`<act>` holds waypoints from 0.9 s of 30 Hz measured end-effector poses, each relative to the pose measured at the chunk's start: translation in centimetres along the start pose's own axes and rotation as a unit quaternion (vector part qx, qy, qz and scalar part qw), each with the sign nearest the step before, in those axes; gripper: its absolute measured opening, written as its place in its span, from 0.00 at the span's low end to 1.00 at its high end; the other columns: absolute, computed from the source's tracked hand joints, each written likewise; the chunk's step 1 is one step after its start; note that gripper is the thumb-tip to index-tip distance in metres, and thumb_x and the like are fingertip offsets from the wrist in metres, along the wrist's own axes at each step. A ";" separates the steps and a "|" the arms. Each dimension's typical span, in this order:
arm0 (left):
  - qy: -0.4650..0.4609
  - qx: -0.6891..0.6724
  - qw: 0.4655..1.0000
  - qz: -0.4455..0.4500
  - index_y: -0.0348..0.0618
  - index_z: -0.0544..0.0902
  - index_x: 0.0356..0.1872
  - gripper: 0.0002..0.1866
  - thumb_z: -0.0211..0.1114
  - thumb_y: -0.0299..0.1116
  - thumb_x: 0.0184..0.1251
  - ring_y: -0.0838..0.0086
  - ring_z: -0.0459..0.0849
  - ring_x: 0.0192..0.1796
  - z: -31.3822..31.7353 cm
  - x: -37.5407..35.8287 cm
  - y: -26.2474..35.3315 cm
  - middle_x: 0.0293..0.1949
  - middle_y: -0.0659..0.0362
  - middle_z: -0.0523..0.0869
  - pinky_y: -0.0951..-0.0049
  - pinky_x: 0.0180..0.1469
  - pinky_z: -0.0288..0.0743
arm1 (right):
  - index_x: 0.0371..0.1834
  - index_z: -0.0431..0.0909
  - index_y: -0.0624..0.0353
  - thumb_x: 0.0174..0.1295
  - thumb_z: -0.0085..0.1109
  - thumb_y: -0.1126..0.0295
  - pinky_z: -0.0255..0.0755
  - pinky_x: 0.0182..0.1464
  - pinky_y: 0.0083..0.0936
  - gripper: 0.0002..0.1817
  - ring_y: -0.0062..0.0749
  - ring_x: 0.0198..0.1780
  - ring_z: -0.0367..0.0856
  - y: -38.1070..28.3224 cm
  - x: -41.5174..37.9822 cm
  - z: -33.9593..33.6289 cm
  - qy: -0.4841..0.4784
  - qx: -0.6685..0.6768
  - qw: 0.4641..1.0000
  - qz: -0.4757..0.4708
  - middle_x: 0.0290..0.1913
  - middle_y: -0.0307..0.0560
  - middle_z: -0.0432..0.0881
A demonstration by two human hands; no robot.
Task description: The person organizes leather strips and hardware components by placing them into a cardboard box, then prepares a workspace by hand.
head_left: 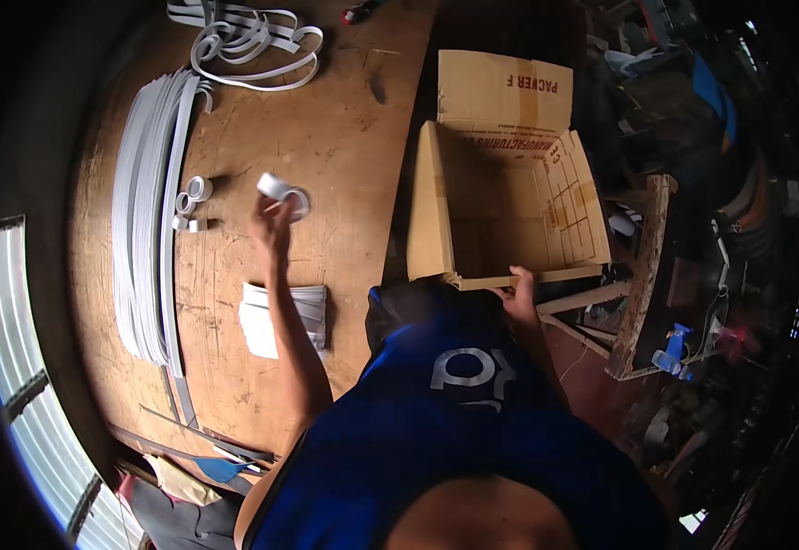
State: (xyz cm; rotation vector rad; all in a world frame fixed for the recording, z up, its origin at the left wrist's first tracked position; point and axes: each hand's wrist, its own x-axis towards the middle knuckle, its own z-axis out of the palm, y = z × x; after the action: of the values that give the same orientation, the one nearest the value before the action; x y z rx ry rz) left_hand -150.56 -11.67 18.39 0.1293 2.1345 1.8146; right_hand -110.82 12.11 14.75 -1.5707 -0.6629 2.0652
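My left hand (273, 225) is closed on white rolls (282, 191) of what looks like coiled strip, held above the wooden table and a little blurred. My right hand (519, 295) grips the near edge of an open cardboard box (496, 206), with the thumb over the rim and the other fingers partly hidden. No contents show inside the box. Left of my left hand, several similar small rolls (194, 194) stand beside a long bundle of white strips (147, 220). A stack of short white pieces (285, 319) sits close to my left forearm.
Loose looped white strips (253, 41) lie at the far end of the wooden table (344, 137). A wooden frame (642, 284) stands right of the box, with clutter beyond it. Dark strips and a blue piece (221, 469) are at the table's near edge.
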 end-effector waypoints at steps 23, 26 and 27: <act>0.222 0.441 0.860 -0.127 0.63 0.56 0.70 0.56 0.61 0.76 0.36 0.40 0.55 0.68 -15.6 10.7 -3.2 0.69 0.38 0.50 0.46 0.62 0.61 | 0.57 0.59 0.59 0.49 0.70 0.76 0.72 0.53 0.34 0.35 0.40 0.51 0.73 1.8 -1.1 -4.1 -0.157 -0.494 0.759 -0.393 0.51 0.54 0.68; 0.192 0.492 0.841 -0.116 0.66 0.57 0.69 0.54 0.57 0.79 0.37 0.38 0.55 0.67 -14.3 12.2 -4.8 0.69 0.37 0.50 0.43 0.61 0.60 | 0.57 0.59 0.60 0.47 0.72 0.73 0.72 0.53 0.34 0.36 0.39 0.52 0.73 1.3 -2.5 -2.0 -0.131 -0.493 0.765 -0.393 0.51 0.54 0.68; 0.203 0.507 0.831 -0.108 0.68 0.59 0.68 0.50 0.58 0.76 0.42 0.40 0.55 0.67 -13.6 12.3 -5.0 0.69 0.41 0.52 0.42 0.60 0.60 | 0.57 0.58 0.61 0.49 0.70 0.75 0.71 0.53 0.34 0.35 0.39 0.51 0.73 1.3 -2.8 -1.7 -0.140 -0.510 0.743 -0.410 0.52 0.54 0.68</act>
State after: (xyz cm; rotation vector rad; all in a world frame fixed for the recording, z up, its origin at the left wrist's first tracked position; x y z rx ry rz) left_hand -165.63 -21.93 12.95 -0.2706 3.0330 0.4334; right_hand -108.59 9.51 15.67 -0.9691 -2.3733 1.2067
